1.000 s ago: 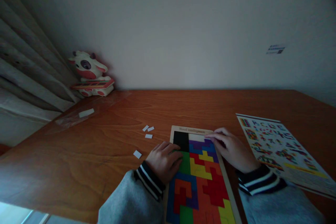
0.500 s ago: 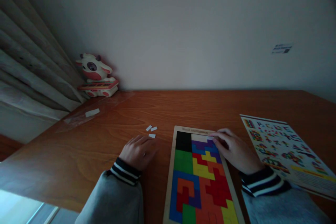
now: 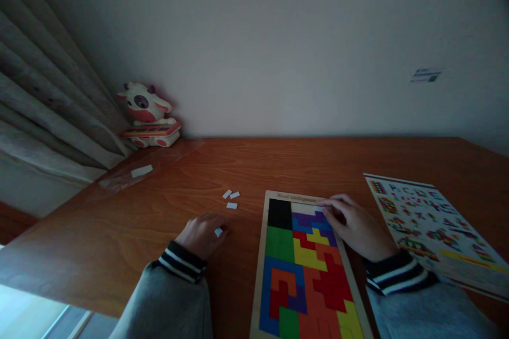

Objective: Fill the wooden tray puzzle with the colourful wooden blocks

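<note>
A wooden tray (image 3: 260, 254) filled with coloured block pieces lies before me, black (image 3: 279, 214) at its far left corner and red, green, blue, yellow, orange and purple further down. My right hand (image 3: 356, 226) rests on the tray's far right edge, its fingertips touching near the white piece (image 3: 304, 208). Left of the tray, my left hand (image 3: 203, 235) is closed over the table with a small white piece (image 3: 218, 232) at its fingers. Three small white pieces (image 3: 231, 205) lie on the table just beyond that hand.
A printed sheet (image 3: 433, 222) with coloured figures lies at the right. A cow-shaped toy (image 3: 149, 114) stands at the back left beside the curtain (image 3: 51, 95). Near it, clear plastic with a white strip (image 3: 142, 171) lies on the wooden table (image 3: 191, 169).
My left hand has drawn back a little toward me and to the left, and the white piece at its fingers shows more plainly. My right hand has stayed at the tray's edge.
</note>
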Tool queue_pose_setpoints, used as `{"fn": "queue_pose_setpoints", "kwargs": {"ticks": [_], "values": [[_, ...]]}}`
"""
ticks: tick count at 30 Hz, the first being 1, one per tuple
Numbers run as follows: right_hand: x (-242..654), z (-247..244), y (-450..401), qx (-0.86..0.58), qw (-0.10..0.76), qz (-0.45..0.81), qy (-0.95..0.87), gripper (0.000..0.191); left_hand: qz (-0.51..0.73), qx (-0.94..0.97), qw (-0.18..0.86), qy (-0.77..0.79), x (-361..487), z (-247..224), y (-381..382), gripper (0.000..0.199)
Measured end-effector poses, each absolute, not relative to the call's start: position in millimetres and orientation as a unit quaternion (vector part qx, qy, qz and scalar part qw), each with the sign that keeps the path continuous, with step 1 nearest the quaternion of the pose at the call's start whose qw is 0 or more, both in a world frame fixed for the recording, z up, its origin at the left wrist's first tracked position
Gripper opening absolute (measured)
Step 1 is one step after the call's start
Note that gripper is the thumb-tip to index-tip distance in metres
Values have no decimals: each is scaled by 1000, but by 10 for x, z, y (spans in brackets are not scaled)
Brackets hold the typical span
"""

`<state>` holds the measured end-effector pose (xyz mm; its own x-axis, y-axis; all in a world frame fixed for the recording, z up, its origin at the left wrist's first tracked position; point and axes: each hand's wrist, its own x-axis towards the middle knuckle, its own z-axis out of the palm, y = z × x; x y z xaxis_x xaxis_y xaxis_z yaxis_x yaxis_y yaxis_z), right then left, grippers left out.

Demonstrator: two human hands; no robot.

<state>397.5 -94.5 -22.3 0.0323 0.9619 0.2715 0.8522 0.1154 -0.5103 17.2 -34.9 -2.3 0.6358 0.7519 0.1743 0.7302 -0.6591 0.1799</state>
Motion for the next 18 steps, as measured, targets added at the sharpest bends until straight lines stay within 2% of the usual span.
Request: {"fn": "queue_pose_setpoints", "kwargs": {"ticks": [5, 10, 18], "values": [[3964, -216, -956, -661, 293, 99, -684, 29, 177, 909, 56, 372, 296, -127, -342, 20], [3957, -195, -956, -661, 295, 103, -682, 30, 205, 925, 52, 315, 406, 5, -393, 20], [3954, -197, -959, -648, 311, 98, -689, 27, 73, 917, 84, 383, 245, 107, -463, 37]]}}
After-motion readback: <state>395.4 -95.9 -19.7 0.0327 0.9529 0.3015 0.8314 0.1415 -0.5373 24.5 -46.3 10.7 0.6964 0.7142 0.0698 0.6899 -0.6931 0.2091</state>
